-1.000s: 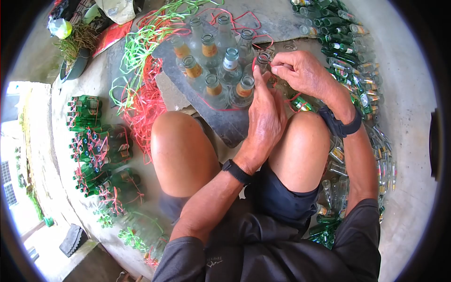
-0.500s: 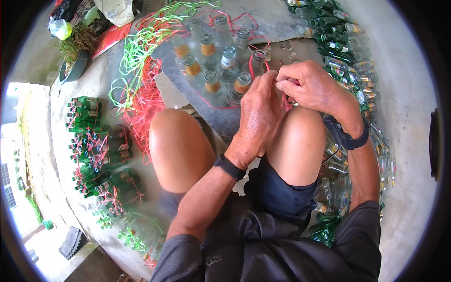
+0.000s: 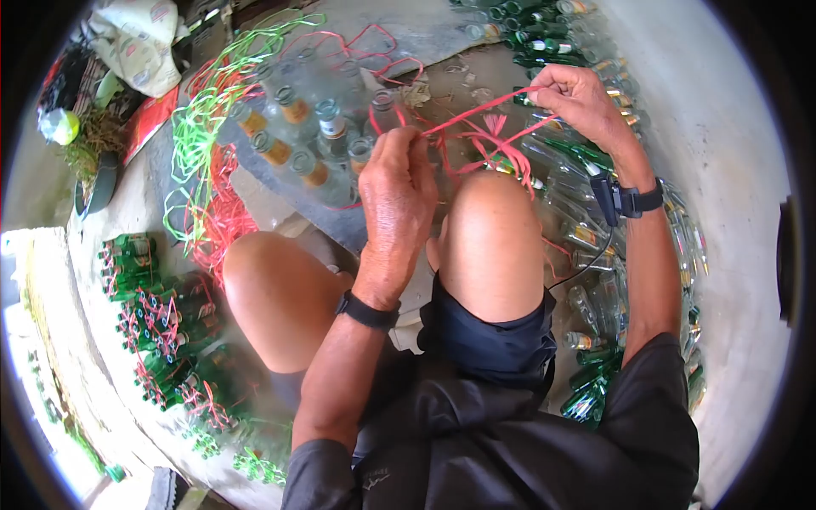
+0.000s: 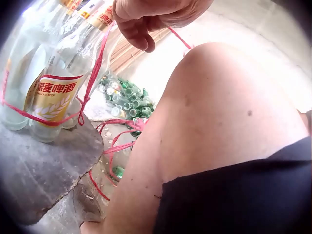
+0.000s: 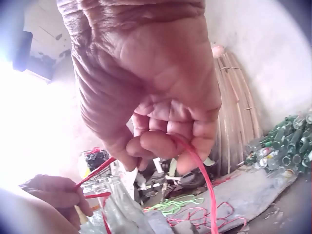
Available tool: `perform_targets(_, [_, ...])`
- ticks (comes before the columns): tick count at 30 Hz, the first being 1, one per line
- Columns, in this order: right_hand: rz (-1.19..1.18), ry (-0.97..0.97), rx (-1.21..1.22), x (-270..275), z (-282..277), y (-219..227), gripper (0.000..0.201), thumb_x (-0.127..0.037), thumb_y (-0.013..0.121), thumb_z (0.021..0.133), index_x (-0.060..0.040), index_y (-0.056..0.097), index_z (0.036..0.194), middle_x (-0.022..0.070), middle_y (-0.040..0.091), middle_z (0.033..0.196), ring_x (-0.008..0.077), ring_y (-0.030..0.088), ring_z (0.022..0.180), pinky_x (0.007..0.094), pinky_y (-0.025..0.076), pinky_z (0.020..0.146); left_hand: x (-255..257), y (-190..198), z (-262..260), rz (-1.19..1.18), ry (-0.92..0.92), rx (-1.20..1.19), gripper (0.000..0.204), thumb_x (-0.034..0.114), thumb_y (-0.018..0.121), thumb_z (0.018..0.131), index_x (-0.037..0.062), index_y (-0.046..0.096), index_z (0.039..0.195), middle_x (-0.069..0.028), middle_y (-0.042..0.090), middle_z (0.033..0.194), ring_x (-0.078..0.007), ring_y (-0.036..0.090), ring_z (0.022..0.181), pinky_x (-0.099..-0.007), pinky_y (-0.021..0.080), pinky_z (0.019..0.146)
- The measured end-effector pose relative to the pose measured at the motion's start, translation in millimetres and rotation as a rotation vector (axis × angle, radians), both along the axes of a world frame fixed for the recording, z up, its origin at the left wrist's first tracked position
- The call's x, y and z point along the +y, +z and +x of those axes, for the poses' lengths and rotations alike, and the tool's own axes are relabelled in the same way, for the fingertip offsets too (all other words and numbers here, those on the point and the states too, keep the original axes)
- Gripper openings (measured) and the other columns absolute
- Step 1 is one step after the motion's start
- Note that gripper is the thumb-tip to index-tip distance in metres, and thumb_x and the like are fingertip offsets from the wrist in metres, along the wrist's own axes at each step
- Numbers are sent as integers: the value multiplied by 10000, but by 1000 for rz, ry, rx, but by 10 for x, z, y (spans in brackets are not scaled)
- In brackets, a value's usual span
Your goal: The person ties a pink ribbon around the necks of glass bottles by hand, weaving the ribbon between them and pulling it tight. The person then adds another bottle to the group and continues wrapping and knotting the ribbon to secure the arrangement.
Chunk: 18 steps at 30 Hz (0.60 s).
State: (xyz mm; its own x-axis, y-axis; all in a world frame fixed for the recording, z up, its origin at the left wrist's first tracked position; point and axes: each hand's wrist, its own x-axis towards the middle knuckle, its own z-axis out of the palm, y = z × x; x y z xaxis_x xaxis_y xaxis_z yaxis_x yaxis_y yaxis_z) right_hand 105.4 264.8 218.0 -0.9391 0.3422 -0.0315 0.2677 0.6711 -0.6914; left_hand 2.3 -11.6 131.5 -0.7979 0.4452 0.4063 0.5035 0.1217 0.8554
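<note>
A cluster of clear glass beer bottles stands upright on a grey stone slab, with a red plastic string looped round their lower parts and knotted at one side. My left hand is beside the nearest bottle necks, pinching the red string between thumb and fingers. Raised to the right, my right hand has its fingers curled round the same string. One stretch of string runs taut between the hands; another hangs from the right hand towards a loose tangle near the knee.
Green and clear bottles lie piled along the right wall. Bundles of green bottles tied with red string stand at the left. Loose green string and red string lie beside the slab. Bent knees flank the near side.
My hands have moved apart, the right one up and rightward, pulling out a length of red string. The left hand has shifted left with the head view.
</note>
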Motion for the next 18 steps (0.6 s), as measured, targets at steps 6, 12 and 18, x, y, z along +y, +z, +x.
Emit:
perform_targets(6, [-183,-124,-8,287,406,13,149,-178,711,987,-30,724,1003,-29,641,766,52,594,674,230,497,643,5,38,38,7,-27,-164,147,74,648,1032,-53,674,1103,-106,702,797,-126,717,707,-285,571,641])
perform_targets(12, [-115,-175,82,518,768,215,170,-171,687,1005,-8,734,1016,-27,642,783,51,571,694,250,469,625,29,-15,47,31,-35,-164,88,6,612,1014,-58,653,1059,-175,695,891,-218,729,658,-340,555,600])
perform_targets(18, [70,-223,-117,457,949,320,177,-148,680,1011,13,732,1062,-1,655,820,73,587,759,248,491,719,20,27,69,-13,-29,-162,103,32,613,1027,-50,664,1063,-164,700,870,-202,736,677,-337,562,612])
